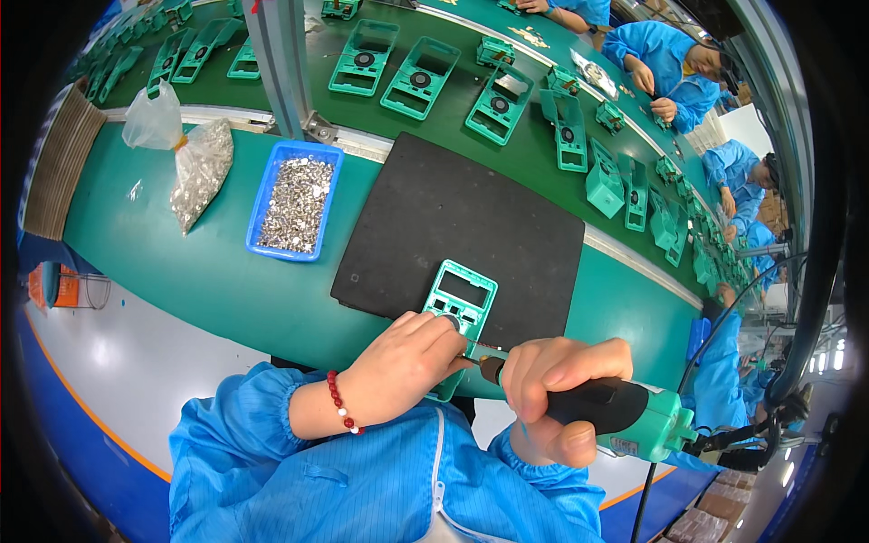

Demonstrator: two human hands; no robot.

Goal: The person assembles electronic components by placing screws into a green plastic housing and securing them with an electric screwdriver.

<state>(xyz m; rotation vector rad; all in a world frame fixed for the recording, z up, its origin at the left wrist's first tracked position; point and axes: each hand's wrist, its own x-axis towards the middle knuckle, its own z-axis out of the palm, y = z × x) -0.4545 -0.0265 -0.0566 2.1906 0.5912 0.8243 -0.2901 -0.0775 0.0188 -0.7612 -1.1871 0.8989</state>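
My left hand (412,357) is closed, its fingers curled over a green plastic housing (463,288) and meeting at the screwdriver's tip. Whatever sits between those fingertips is hidden. The housing has a rectangular window and small cut-outs; it lies partly on a black mat (462,213), its lower end towards my body. In my right hand (552,385) is a green and black electric screwdriver (625,412), its bit pointing left at my left fingertips. A thin wire with a small connector (489,347) sticks out beside the housing.
A blue tray (256,213) of small metal screws stands left of the mat, near a tied plastic bag (201,167) of small parts. Beyond, green housings with fans (420,80) line a dark green conveyor (308,68). A metal post (279,72) rises there. Co-workers (665,68) sit opposite.
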